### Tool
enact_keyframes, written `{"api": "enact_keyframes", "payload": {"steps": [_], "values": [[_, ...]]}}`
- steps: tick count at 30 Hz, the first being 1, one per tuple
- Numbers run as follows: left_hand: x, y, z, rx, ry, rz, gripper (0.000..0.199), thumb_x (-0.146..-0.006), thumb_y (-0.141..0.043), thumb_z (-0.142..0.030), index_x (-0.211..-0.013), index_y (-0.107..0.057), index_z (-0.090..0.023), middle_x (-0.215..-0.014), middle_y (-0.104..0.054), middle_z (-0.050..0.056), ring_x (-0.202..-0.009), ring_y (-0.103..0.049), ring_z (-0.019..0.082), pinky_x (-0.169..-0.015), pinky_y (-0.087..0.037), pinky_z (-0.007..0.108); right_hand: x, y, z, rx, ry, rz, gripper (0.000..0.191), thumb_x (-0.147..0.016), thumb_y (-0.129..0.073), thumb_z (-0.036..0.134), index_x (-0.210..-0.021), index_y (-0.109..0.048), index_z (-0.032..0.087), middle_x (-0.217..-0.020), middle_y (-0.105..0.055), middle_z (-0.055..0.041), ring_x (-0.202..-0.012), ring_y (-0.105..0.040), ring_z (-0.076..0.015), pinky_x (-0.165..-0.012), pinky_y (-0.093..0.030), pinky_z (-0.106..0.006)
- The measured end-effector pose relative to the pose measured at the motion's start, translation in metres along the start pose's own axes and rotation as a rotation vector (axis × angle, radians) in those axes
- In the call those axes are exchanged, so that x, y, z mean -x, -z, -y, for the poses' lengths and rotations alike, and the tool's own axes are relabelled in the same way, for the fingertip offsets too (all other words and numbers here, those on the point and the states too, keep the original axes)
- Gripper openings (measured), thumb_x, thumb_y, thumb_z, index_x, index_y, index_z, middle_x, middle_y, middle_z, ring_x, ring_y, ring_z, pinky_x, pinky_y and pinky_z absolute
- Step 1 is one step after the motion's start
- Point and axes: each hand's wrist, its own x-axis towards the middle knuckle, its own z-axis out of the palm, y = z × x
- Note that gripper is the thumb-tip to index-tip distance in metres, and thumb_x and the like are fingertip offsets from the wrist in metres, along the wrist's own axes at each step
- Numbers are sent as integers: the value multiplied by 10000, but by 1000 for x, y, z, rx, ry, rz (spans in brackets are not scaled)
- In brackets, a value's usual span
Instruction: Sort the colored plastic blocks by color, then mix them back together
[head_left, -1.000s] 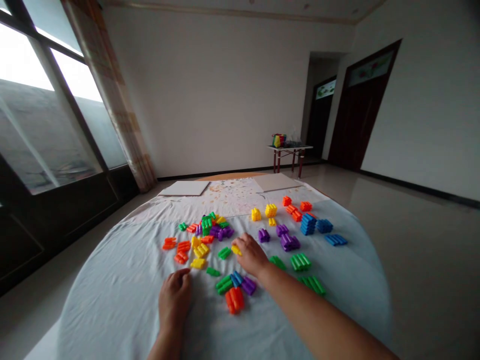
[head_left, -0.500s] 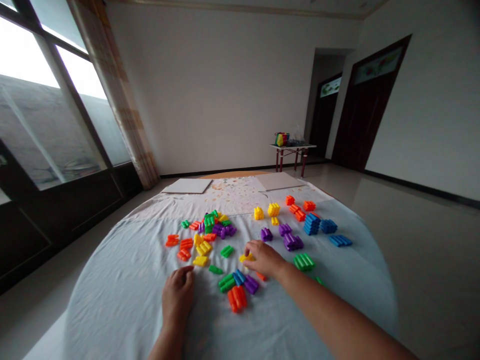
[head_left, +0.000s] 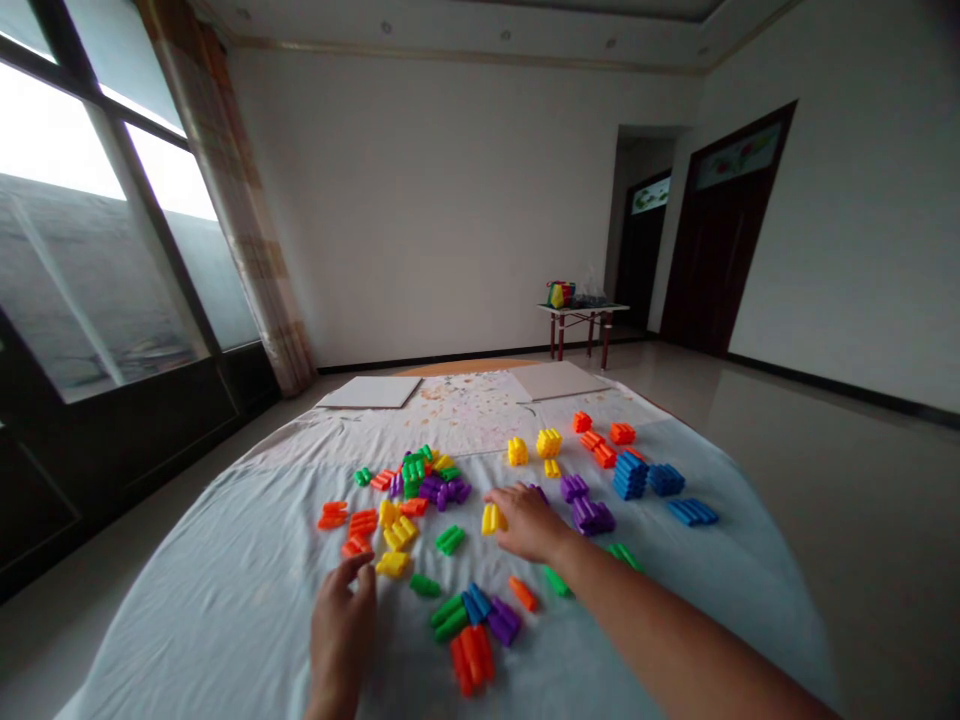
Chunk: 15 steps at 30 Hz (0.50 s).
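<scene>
My right hand (head_left: 529, 522) is closed on a yellow plastic building block (head_left: 491, 519) with ribbed, tube-like sides, gripped between thumb and fingers. Below it on the cloth lie a small orange block (head_left: 523, 593) and a purple block (head_left: 504, 621). My left hand (head_left: 343, 615) rests on the cloth at the left, fingers loosely bent and slightly apart, holding nothing that I can see. Just past its fingertips are a yellow block (head_left: 393, 564) and an orange block (head_left: 357, 545). A green block (head_left: 451, 540) lies between the two hands.
A mixed pile with green blocks (head_left: 414, 472) stands at the left. Sorted by colour at the right are yellow (head_left: 549, 442), purple (head_left: 592, 516), blue (head_left: 630, 476) and orange blocks (head_left: 622, 433). Two flat boards (head_left: 371, 392) lie at the far edge of the cloth-covered table (head_left: 202, 600).
My right hand has picked up the yellow block from the cloth and turned it. My left hand has shifted slightly. The view has tilted upward a little.
</scene>
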Motion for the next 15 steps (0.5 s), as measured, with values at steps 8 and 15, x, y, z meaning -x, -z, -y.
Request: {"api": "enact_keyframes", "payload": {"steps": [8,15], "values": [[4,-18,20,-37,-32,-40,334,-696,-425,-422,-844,-665,-244,-906,-699,41,-804,-642,223,-751,-471,334,-65,29,-82,124,-192,-104,494,-716,-487,36,-1178,-561,194,-1189,-609,-61,-1104,-508,-205,-927,-368,-313],[3,-17,18,-85,-13,12,297,-717,-428,-401,-825,-671,-270,-913,-703,19,-867,-634,230,-759,-445,348,-106,18,-103,152,-287,-57,513,-710,-488,2,-1149,-600,243,-1161,-628,-49,-1076,-546,-222,-850,-417,-293]]}}
